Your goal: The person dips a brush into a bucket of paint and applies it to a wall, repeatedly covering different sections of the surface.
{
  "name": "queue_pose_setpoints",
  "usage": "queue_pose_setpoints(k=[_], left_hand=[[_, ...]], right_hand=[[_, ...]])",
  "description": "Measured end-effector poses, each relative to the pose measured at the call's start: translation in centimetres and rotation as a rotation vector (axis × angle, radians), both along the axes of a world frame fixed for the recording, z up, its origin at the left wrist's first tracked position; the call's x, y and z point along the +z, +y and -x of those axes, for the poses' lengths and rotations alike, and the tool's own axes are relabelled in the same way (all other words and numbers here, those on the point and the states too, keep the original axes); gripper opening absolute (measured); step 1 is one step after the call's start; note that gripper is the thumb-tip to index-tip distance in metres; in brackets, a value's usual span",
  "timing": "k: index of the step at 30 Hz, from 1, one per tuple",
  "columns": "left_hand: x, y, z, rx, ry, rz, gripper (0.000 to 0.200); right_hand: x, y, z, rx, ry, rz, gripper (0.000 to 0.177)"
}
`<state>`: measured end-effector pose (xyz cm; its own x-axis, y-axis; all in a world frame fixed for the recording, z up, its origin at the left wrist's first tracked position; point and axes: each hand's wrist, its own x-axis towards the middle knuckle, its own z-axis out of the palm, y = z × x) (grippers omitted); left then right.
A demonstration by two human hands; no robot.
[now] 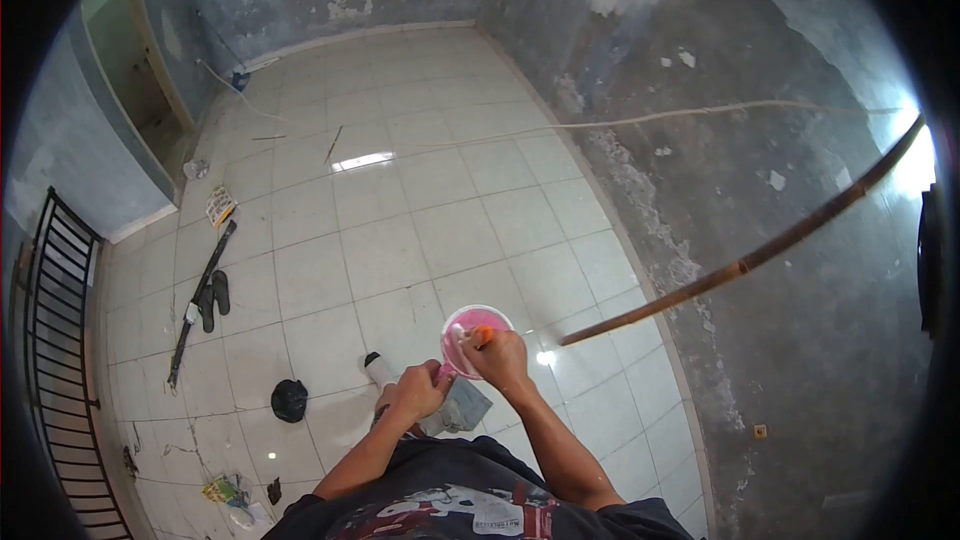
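The right grip (498,360) is closed around an orange-handled tool (485,334), its lower part inside a pink pail (470,316) held in front of the body. The left grip (422,392) is narrow too, pinched on the near-left edge of the pail (on rim or handle, I cannot tell which). Whether the pail hangs in the air or rests on something below is hidden. The step in hand looks like working at the pail's contents, stirring or scooping; from this pose, any further stroke calls for a firm left hold and room for the right wrist above the rim.

Beneath lies a floor of pale tiles (460,240), glossy enough to mirror the light. To the left sit a round black bundle (289,400), a pair of dark slippers (213,300) beside a long black strip (200,305), and a crumpled colourful wrapper (226,490). A brown pole (740,268) slants across the right side, before a grey wall (800,340) with patchy, flaking paint. Farther off, a black railing (70,370) and a doorway (140,70) mark the left side.
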<state>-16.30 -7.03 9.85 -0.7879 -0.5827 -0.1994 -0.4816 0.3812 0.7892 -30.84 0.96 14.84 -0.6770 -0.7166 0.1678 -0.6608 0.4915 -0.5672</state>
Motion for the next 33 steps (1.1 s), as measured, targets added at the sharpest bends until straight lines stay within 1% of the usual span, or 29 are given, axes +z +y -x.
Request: queue_pose_setpoints(k=[3,4,6,8,9,10,12,14,15,16,18,20,21,23,24,25,26,29,30,32,33], left_hand=[[0.5,-5.4,0.8,-0.009,0.013,0.005,0.037],[0.7,-7.2,1.2,-0.015,0.017,-0.011,0.037],[1.3,-10.7,1.4,-0.020,0.002,-0.039,0.037],[1.7,-14.4,1.9,-0.034,-0.009,0.003,0.036],[1.9,-15.8,2.0,-0.037,-0.021,0.016,0.035],[2.3,-17.3,2.1,-0.034,-0.038,0.016,0.035],[3.2,-20.4,2.7,-0.015,-0.068,0.026,0.034],[3.6,-22.5,2.5,0.016,-0.111,0.015,0.034],[3.8,-23.9,2.8,0.020,-0.068,0.010,0.035],[4.0,-25.1,3.2,0.025,-0.017,0.011,0.036],[4.5,-27.2,3.6,0.043,-0.043,0.015,0.036],[4.4,-29.6,4.3,0.059,-0.068,0.021,0.037],[4.0,-30.7,4.7,0.083,-0.063,0.024,0.037],[3.1,-33.3,5.3,0.120,-0.072,0.036,0.036],[2.6,-34.7,5.7,0.147,-0.034,0.051,0.034],[2.1,-36.0,6.2,0.172,0.005,0.064,0.032],[1.7,-37.6,6.7,0.180,-0.006,0.065,0.032],[2.0,-42.6,8.7,0.185,-0.005,0.074,0.032],[2.5,-44.1,9.4,0.187,-0.021,0.067,0.032],[3.0,-46.2,10.3,0.187,-0.046,0.044,0.033],[3.1,-47.6,11.2,0.194,0.000,0.034,0.033]], right_hand=[[1.5,-5.3,0.9,-0.002,-0.036,-0.047,0.030],[0.5,-7.0,1.4,0.016,-0.042,-0.005,0.029],[-1.2,-10.5,2.0,0.006,-0.031,-0.045,0.028],[-1.2,-13.8,2.6,0.006,0.026,-0.049,0.025],[-0.1,-15.2,3.0,0.049,0.080,-0.121,0.021],[0.6,-16.4,3.2,0.066,0.089,-0.108,0.015],[0.9,-18.8,3.9,0.063,0.121,-0.016,0.009],[2.0,-21.2,4.5,0.056,0.087,0.008,0.010],[2.9,-22.5,4.7,0.087,0.097,0.022,0.010],[2.7,-23.9,5.2,0.100,0.100,0.022,0.011],[2.0,-26.7,5.7,0.126,0.099,0.026,0.011],[0.6,-29.8,6.2,0.151,0.146,-0.066,0.013],[0.4,-31.3,6.5,0.165,0.139,-0.062,0.013],[0.0,-34.4,7.4,0.204,0.096,-0.184,0.016],[0.1,-35.8,8.0,0.218,0.087,-0.182,0.016],[0.3,-37.1,8.9,0.214,-0.006,-0.074,0.018],[0.6,-38.5,9.7,0.205,-0.100,0.034,0.019],[2.0,-43.1,12.1,0.206,-0.089,0.053,0.017],[1.6,-45.1,13.1,0.202,-0.098,0.055,0.017],[0.4,-48.5,14.6,0.292,-0.102,-0.009,0.018],[0.1,-50.3,15.4,0.298,-0.093,-0.007,0.018]])
